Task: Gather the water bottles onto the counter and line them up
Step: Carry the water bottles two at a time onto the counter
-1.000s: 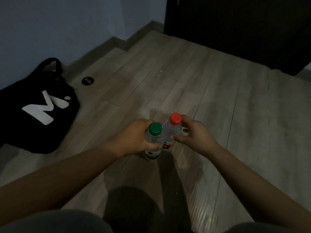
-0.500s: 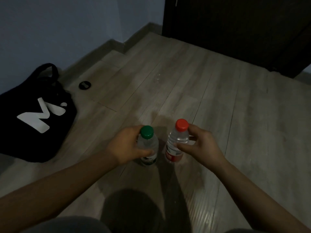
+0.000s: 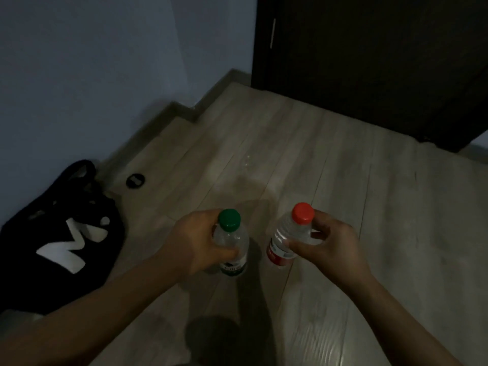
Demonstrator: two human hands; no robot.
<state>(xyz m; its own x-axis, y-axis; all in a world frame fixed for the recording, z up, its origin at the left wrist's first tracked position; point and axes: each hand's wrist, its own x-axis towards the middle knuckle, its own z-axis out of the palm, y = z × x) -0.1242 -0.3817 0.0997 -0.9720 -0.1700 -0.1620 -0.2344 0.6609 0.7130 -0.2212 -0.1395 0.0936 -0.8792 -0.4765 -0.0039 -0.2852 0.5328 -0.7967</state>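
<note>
Step in hand: pick-up of the bottles from the floor (image 3: 356, 186), the first part of the gathering stage. The left hand (image 3: 192, 241) is closed around the upper body of the green-capped bottle (image 3: 239, 240), with the thumb across its front. The right hand (image 3: 330, 249) grips the red-capped bottle (image 3: 286, 235) just below the cap, with the fingers curled behind it and the thumb in front. Both bottles are upright or nearly so, near each other but apart, low over the wooden floor. Whether their bases touch the floor cannot be determined from this view. The desk is not in view, so neither bottle is at its destination and the line-up has not begun. Judged next move: lift both bottles clear, keep them upright, carry them to the desk and set them down side by side. Because each hand is occupied, no further bottle can be taken on this trip. Count: two bottles, one with a green cap and one with a red cap, and two hands, both in use. Also present are one black bag (image 3: 60, 233) with white lettering at the left by the wall, one small black ring (image 3: 135, 180) on the floor just beyond it, and one dark door (image 3: 369, 62) at the far side.
</note>
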